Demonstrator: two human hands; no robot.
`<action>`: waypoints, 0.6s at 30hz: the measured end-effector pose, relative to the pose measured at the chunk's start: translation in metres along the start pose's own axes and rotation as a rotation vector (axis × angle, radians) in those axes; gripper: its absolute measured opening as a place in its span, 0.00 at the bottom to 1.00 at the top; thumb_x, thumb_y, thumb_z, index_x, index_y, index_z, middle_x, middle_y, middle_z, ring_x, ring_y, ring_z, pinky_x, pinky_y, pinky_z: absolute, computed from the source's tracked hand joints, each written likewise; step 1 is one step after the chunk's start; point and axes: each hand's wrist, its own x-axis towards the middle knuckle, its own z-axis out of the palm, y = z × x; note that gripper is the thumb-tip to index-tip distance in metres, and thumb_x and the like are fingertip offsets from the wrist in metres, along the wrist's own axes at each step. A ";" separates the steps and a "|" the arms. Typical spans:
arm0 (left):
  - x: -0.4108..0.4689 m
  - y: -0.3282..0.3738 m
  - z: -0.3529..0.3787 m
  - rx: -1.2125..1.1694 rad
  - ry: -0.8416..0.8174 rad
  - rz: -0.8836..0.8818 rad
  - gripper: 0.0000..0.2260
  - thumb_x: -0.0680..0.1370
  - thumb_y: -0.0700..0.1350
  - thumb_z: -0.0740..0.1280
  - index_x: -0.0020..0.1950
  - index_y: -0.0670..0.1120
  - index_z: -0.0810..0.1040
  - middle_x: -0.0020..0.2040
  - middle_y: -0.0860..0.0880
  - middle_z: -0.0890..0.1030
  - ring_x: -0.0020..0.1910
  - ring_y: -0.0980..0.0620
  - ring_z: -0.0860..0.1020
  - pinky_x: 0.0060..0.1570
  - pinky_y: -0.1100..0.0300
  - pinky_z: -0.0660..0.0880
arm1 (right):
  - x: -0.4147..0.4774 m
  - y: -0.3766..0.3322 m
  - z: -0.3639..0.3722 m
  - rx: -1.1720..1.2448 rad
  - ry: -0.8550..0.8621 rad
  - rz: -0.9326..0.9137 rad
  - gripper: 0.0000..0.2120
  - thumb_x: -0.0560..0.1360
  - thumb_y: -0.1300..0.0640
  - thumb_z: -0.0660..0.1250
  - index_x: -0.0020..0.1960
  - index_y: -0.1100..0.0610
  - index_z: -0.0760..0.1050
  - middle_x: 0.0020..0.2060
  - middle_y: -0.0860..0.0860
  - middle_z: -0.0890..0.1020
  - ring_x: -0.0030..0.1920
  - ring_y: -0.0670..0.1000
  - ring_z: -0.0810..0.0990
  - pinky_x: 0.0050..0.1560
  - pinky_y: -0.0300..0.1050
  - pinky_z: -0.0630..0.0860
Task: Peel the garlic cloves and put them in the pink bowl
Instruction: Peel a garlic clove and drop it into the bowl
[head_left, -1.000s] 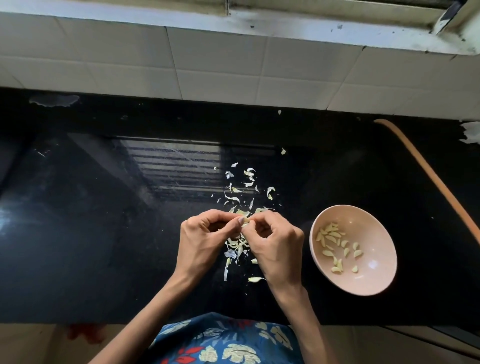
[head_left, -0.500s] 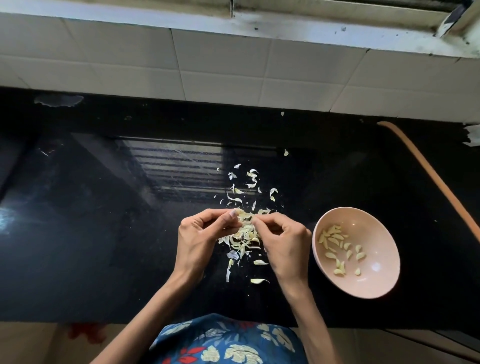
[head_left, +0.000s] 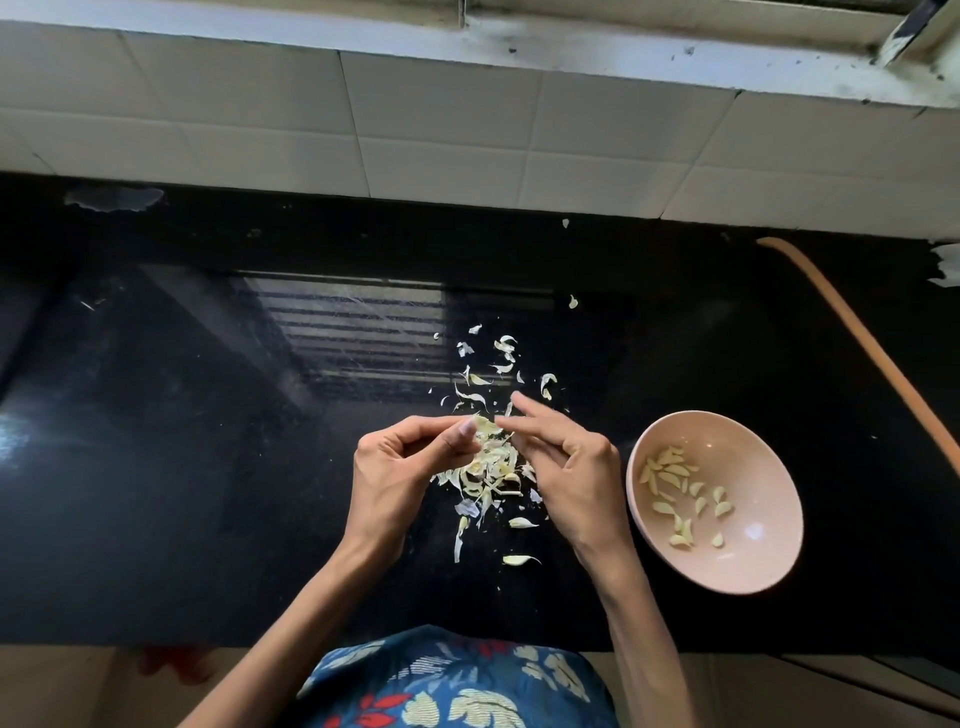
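Observation:
My left hand (head_left: 400, 467) pinches a small garlic clove (head_left: 484, 427) between thumb and forefinger, just above the black counter. My right hand (head_left: 569, 467) is beside it with its fingers stretched out up and to the left, and their tips meet the clove. Its thumb is hidden. Below the hands lies a heap of pale garlic skins (head_left: 488, 470). The pink bowl (head_left: 753, 566) stands to the right of my right hand and holds several peeled cloves (head_left: 675, 483).
More skins (head_left: 501, 358) are scattered on the black counter (head_left: 208, 441) beyond the hands. An orange curved strip (head_left: 857, 338) runs along the right side. A white tiled wall (head_left: 467, 130) rises behind the counter. The counter's front edge is at my waist.
My hands, joined a second ago, have drawn slightly apart. The right hand's fingers have uncurled and stretched out. The left hand keeps its pinch on the clove.

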 end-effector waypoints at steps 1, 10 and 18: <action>0.000 0.001 0.000 -0.006 -0.006 -0.005 0.09 0.72 0.40 0.74 0.50 0.38 0.85 0.42 0.38 0.86 0.43 0.45 0.86 0.47 0.58 0.82 | 0.000 -0.002 0.001 0.111 -0.023 0.059 0.14 0.76 0.67 0.71 0.52 0.49 0.86 0.58 0.46 0.84 0.59 0.40 0.81 0.59 0.37 0.77; -0.003 0.004 0.002 0.051 -0.080 -0.032 0.10 0.69 0.43 0.76 0.46 0.38 0.86 0.43 0.40 0.86 0.43 0.42 0.86 0.47 0.56 0.82 | 0.000 -0.007 0.007 0.321 -0.017 0.168 0.06 0.73 0.64 0.75 0.41 0.54 0.84 0.39 0.55 0.86 0.40 0.51 0.83 0.46 0.48 0.81; -0.001 0.006 0.003 0.038 -0.069 -0.071 0.05 0.75 0.38 0.71 0.45 0.36 0.85 0.40 0.36 0.85 0.40 0.43 0.85 0.41 0.59 0.81 | 0.000 0.000 0.005 0.124 -0.021 -0.029 0.11 0.74 0.62 0.74 0.41 0.46 0.82 0.39 0.48 0.84 0.40 0.45 0.82 0.44 0.40 0.77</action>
